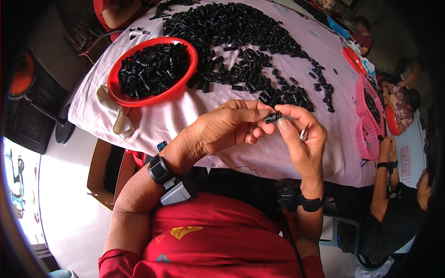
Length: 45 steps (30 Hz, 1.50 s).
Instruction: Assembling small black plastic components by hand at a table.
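Observation:
A small black ribbed plastic piece (272, 117) is held up over the near side of the table, between both hands. My left hand (222, 125) pinches it with thumb and forefinger, the other fingers curled beneath. The thumb and forefinger of my right hand (306, 143) close on its other end. A slim, pale, pointed tool (304, 132) sticks out between the right hand's fingers; its exact kind is too small to tell. Beyond my hands, many similar black pieces (222, 28) lie heaped and scattered on the pink cloth (162, 125).
Left of the heap, a red basin (193, 65) holds more black pieces. A whitish cloth (121, 121) hangs at the table's left edge, above a cardboard box (92, 178). Pink baskets (366, 139) stand at the right edge. Other people sit around the table.

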Each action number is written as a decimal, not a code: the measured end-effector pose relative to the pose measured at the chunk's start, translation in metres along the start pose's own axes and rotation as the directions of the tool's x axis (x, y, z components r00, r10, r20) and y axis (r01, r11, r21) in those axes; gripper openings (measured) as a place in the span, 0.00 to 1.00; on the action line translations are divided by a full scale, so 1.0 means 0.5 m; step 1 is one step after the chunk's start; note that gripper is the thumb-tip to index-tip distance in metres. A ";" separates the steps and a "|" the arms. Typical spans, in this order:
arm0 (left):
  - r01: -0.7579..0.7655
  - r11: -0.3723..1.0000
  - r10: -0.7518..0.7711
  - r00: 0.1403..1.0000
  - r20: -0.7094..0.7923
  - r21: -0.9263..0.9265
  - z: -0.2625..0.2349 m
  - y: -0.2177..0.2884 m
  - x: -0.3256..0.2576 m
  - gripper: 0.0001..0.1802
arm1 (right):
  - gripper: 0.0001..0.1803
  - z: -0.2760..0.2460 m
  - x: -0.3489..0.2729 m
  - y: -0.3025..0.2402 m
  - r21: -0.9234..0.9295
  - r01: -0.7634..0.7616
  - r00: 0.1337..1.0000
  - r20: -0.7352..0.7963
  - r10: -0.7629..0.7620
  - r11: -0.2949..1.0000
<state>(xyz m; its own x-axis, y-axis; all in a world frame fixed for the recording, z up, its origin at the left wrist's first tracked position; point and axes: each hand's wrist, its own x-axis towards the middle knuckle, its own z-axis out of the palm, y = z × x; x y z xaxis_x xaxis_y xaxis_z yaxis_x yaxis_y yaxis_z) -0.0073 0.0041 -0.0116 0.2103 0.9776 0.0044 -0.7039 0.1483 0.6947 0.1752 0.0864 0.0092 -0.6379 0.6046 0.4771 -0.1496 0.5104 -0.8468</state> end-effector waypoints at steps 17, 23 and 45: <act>-0.046 0.935 0.078 0.994 -0.077 0.352 0.026 0.007 -0.004 0.13 | 0.06 0.008 0.002 0.007 -0.076 0.059 0.995 -0.076 -0.065 0.995; -0.037 0.949 0.063 0.995 -0.072 0.312 0.020 0.003 -0.001 0.13 | 0.07 -0.002 0.001 0.007 -0.090 0.030 0.999 -0.008 -0.031 0.995; -0.274 0.940 0.328 0.886 -0.327 0.203 -0.024 0.031 0.006 0.07 | 0.06 -0.001 0.005 0.007 -0.038 -0.100 0.983 -0.161 0.093 0.994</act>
<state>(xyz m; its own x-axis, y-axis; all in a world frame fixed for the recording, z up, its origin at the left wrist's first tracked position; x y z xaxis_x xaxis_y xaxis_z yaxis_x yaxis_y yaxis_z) -0.0258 0.0109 -0.0091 -0.2665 0.9638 -0.0030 -0.5819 -0.1585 0.7977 0.1737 0.0901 0.0073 -0.5189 0.7400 0.4279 -0.0563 0.4698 -0.8810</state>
